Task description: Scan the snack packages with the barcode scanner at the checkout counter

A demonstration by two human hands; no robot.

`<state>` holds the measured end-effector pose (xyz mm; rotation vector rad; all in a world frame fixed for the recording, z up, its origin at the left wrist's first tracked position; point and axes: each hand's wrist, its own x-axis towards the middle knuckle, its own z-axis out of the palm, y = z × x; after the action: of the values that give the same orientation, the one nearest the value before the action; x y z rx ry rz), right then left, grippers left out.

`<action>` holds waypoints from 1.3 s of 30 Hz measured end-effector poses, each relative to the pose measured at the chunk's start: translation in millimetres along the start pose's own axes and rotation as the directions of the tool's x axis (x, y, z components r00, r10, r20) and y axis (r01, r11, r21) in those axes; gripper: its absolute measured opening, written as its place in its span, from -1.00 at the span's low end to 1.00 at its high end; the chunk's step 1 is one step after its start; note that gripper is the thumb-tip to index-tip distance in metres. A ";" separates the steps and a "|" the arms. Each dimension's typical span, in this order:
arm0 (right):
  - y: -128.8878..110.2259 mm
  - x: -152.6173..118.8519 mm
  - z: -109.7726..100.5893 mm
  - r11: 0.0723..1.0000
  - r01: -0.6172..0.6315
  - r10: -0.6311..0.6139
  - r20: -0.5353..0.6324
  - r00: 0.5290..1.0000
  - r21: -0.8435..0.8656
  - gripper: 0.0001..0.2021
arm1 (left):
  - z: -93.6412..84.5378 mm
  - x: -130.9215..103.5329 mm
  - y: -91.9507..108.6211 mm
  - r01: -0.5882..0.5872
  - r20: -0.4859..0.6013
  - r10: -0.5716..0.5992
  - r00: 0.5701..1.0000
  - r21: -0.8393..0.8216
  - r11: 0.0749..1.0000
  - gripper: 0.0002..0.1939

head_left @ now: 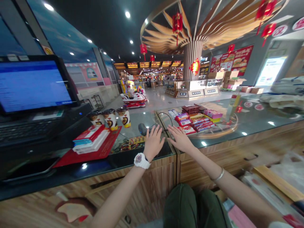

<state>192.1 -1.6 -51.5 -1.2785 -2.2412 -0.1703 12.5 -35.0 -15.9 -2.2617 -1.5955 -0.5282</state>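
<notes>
My left hand [153,142] rests palm down at the edge of the dark glass-topped counter [133,158], fingers spread, holding nothing. A white watch [142,161] is on that wrist. Just beyond its fingers sits a black computer mouse [142,129]. My right hand [180,138] lies flat beside it with fingers apart, also without anything in it; a silver bangle [218,174] circles that forearm. Nearest to the right hand is a pile of packaged snacks [196,122] in red, purple and brown wrappers.
Several patterned cups [110,119] with dark lids stand behind stacked small boxes [91,137] on a red sheet [104,148]. A monitor [35,85] and keyboard [26,129] take up the left. Plastic bags [285,95] lie at far right. An open box [273,183] is below the counter.
</notes>
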 end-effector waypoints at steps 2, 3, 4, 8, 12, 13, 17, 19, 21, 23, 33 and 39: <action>-16.2 12.3 5.7 0.999 0.039 -0.039 0.002 0.999 0.033 -0.43 | -6.0 -5.4 -15.3 0.018 -0.015 -0.018 1.000 0.015 1.000 -0.50; -24.5 18.3 8.6 0.997 0.059 -0.059 0.003 0.998 0.049 -0.42 | -8.7 -8.3 -23.1 0.029 -0.025 -0.028 0.999 0.021 0.999 -0.50; -32.7 24.2 11.6 0.995 0.079 -0.079 0.005 0.997 0.064 -0.42 | -11.1 -11.4 -31.1 0.043 -0.035 -0.042 0.999 0.029 0.999 -0.51; -64.8 48.1 21.8 0.981 0.155 -0.158 0.018 0.987 0.116 -0.41 | -20.5 -25.2 -63.6 0.135 -0.064 -0.131 0.989 0.077 0.988 -0.52; -95.7 72.6 32.1 0.958 0.238 -0.245 0.027 0.969 0.161 -0.40 | -31.2 -39.8 -96.2 0.239 -0.108 -0.226 0.968 0.121 0.963 -0.53; -103.4 78.7 35.4 0.951 0.260 -0.268 0.026 0.963 0.169 -0.40 | -33.8 -43.3 -104.6 0.260 -0.125 -0.245 0.961 0.129 0.957 -0.53; -134.2 102.9 51.3 0.916 0.353 -0.360 0.002 0.933 0.189 -0.38 | -42.3 -55.7 -140.9 0.350 -0.213 -0.315 0.925 0.154 0.924 -0.54; -149.6 115.0 59.8 0.899 0.389 -0.395 -0.012 0.919 0.201 -0.35 | -44.8 -60.5 -161.0 0.403 -0.262 -0.355 0.897 0.156 0.902 -0.56; -165.0 127.4 67.8 0.885 0.411 -0.417 -0.019 0.909 0.220 -0.33 | -46.3 -64.4 -181.5 0.448 -0.299 -0.391 0.871 0.156 0.880 -0.57; -180.2 139.7 75.3 0.875 0.419 -0.428 -0.017 0.903 0.242 -0.33 | -46.9 -67.8 -200.8 0.484 -0.319 -0.417 0.851 0.168 0.859 -0.56; -246.4 186.0 121.7 0.831 0.466 -0.478 -0.039 0.878 0.303 -0.36 | -35.4 -89.7 -233.9 0.602 -0.325 -0.524 0.788 0.223 0.767 -0.47; -266.0 204.8 149.0 0.819 0.475 -0.481 -0.065 0.874 0.321 -0.31 | -29.3 -95.6 -235.0 0.686 -0.320 -0.614 0.722 0.216 0.694 -0.44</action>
<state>-168.5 64.6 -29.7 -0.5259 -2.4413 0.0355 -242.3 -51.5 -23.9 -1.2870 -2.1652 -0.6043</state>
